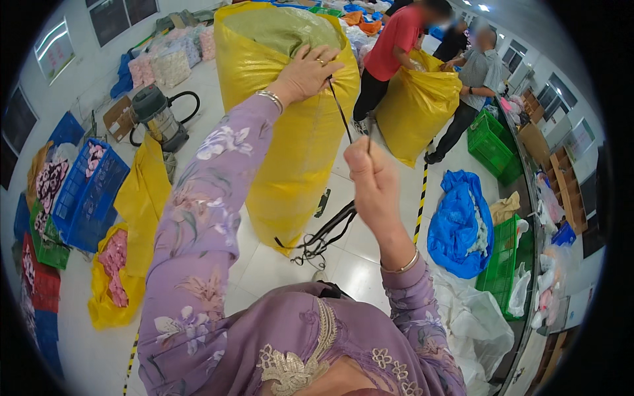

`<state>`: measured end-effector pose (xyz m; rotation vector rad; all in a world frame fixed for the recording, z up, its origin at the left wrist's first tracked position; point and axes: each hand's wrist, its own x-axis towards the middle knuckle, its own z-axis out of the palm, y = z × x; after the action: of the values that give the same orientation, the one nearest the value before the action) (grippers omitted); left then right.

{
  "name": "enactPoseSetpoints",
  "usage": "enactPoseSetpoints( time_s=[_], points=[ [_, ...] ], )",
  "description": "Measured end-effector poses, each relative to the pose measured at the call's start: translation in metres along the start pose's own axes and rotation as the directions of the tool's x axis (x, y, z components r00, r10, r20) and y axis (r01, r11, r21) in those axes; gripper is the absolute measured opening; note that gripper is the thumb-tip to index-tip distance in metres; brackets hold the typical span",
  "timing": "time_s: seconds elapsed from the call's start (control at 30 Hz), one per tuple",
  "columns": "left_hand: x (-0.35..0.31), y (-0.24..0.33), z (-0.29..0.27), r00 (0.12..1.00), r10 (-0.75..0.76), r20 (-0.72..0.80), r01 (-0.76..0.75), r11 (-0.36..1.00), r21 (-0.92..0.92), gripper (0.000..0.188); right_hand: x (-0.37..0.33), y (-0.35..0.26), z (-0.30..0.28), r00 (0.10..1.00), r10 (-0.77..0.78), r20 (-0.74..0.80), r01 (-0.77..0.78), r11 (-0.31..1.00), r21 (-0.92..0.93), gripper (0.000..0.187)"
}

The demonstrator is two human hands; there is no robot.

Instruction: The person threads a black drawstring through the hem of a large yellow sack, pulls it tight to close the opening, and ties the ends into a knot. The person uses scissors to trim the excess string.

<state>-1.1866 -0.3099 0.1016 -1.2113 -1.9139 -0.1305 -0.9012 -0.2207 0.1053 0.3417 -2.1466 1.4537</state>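
A tall yellow woven sack [290, 152] stands stuffed full in front of me, with a pale green covering [277, 33] showing at its mouth. My left hand [307, 74] is closed on the sack's upper edge, its fingers bent over the folded material. From beside those fingers a thin black cord [340, 109] runs taut down to my right hand [373, 178]. The right hand is a fist around the cord, and a thin pointed piece sticks up out of it, its kind unclear. Below this fist more black cord [323, 234] hangs in loose loops.
Two people handle another yellow sack [422, 112] at the back right. Nearby lie a blue bag [459, 224], green crates [498, 264] and white plastic sheeting [469, 317]. At left are a vacuum cleaner [158, 119], a blue crate [89, 195] and a yellow bag with pink pieces [115, 270].
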Motion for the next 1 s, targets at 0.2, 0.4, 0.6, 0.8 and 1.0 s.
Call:
enactPoseSetpoints(
  time_s=[0.2,0.4,0.6,0.8,1.0],
  points=[
    [-0.027,-0.013,-0.026,1.000,-0.029,0.010,0.030,0.989,-0.145,0.054,0.015,0.017,-0.007,0.943,-0.020,-0.332,0.141,0.928,0.346,0.036],
    [-0.012,-0.006,-0.011,0.978,0.200,-0.060,-0.207,0.961,-0.182,0.037,0.048,0.033,0.013,0.968,-0.074,-0.240,0.200,0.805,0.559,0.041],
    [0.007,-0.020,0.005,0.963,0.268,0.006,-0.264,0.953,-0.149,0.020,0.051,0.011,0.050,0.976,0.035,-0.216,0.081,0.859,0.506,0.042],
    [0.011,-0.018,0.008,0.962,0.271,0.022,-0.263,0.948,-0.180,0.025,0.036,-0.011,0.088,0.962,0.061,-0.266,0.044,0.927,0.372,0.039],
    [0.013,-0.017,0.019,0.954,0.300,-0.018,-0.297,0.934,-0.197,0.030,0.023,-0.021,0.108,0.950,-0.018,-0.313,0.063,0.989,0.133,0.032]
  ],
)
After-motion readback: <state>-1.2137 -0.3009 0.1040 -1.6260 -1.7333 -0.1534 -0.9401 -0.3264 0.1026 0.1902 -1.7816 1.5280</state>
